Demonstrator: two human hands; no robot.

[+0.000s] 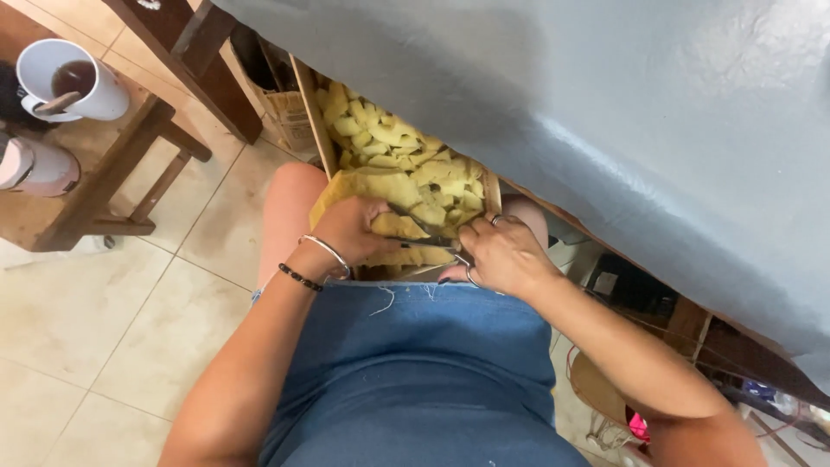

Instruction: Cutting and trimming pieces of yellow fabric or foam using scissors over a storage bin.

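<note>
Packaging only: one open brown cardboard box (pixel 285 108) on the floor tiles (pixel 104 303) at upper centre, part hidden under the grey sheet; no labels, signs or screens seen.

Grey sheet (pixel 605 112) overhanging close above both hands, box of yellow foam scraps (pixel 406 156) blocking ahead, wooden stool (pixel 112 173) with cup (pixel 73 82) well to the left, open tiled floor (pixel 86 329) between.

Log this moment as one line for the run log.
left hand holds foam sheet | right hand works scissors | box of foam pieces ahead
</note>
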